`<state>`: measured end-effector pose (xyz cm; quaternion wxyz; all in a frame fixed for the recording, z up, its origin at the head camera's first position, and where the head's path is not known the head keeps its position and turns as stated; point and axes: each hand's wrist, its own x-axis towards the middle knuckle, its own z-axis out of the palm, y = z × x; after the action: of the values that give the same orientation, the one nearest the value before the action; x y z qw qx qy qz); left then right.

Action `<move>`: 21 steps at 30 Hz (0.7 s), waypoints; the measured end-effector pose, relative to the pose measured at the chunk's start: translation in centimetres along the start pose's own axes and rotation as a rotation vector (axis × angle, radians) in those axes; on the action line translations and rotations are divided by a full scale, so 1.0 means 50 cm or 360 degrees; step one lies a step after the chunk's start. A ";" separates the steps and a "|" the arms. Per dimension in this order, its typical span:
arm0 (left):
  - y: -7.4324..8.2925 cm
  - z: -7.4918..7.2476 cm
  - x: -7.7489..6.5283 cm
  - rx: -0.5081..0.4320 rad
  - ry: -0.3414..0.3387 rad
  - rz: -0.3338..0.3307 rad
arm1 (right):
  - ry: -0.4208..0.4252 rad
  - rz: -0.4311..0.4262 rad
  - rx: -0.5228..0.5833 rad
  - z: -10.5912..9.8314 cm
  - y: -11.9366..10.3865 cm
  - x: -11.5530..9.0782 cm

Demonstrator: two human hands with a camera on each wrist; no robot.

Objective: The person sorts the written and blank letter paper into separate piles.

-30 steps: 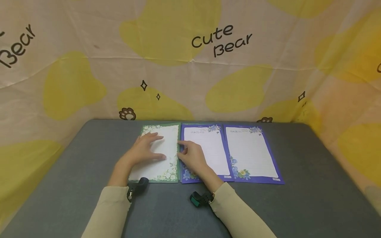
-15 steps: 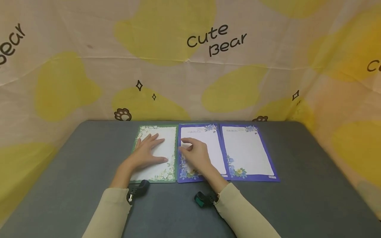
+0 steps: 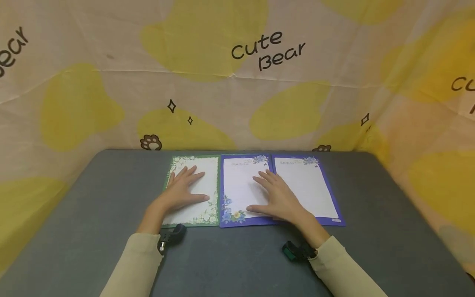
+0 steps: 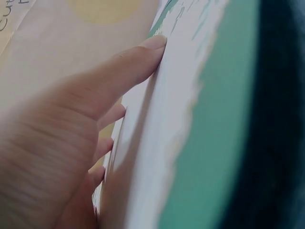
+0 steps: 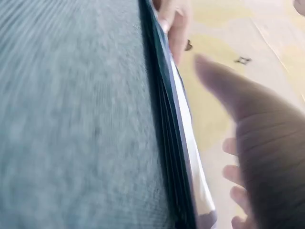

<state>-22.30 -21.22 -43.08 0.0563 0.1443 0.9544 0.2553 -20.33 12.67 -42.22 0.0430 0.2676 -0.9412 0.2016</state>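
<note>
We see three sheets side by side, long axes running away from us. Our left hand lies fingers spread on the green sheet, our right hand likewise across both purple sheets. Grey surface; bear-print cloth behind.

Three letter sheets lie side by side, edges touching, at the far middle of the grey table. Left hand rests flat, fingers spread, on the green floral-border sheet. Right hand lies flat w/ straight fingers across the seam btwn the middle blue-border sheet and the right blue-border sheet. Beige sleeves, small wrist devices on both arms. Behind: cream backdrop w/ yellow blobs, "cute Bear" print.
</note>
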 end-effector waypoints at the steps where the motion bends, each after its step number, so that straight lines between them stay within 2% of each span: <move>1: 0.000 0.000 0.000 0.0001 0.0003 -0.0005 | -0.0027 -0.0024 -0.0019 0.003 0.006 -0.003; 4: -0.001 0.001 -0.001 0.0007 0.0010 -0.0021 | -0.0118 -0.0075 -0.0054 0.014 0.017 -0.010; 7: 0.002 0.000 -0.003 0.0001 0.0014 -0.0020 | -0.0177 -0.0058 -0.0055 0.021 0.020 -0.013; 12: 0.009 -0.002 -0.002 -0.0006 0.0017 -0.0014 | -0.0179 -0.0008 -0.0065 0.021 0.018 -0.015; 15: 0.023 0.000 0.001 0.0012 0.0055 -0.0015 | -0.0184 0.0000 -0.0071 0.021 0.018 -0.015; 18: 0.049 0.005 0.009 0.0016 0.0086 0.0077 | -0.0185 0.0000 -0.0073 0.021 0.019 -0.014; 21: 0.083 0.018 0.019 -0.0011 0.0029 0.0222 | -0.0186 -0.0006 -0.0076 0.022 0.019 -0.013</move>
<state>-22.01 -17.07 -41.80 0.0302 0.2081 0.9415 0.2632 -20.25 13.27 -43.65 -0.0052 0.2795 -0.9462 0.1629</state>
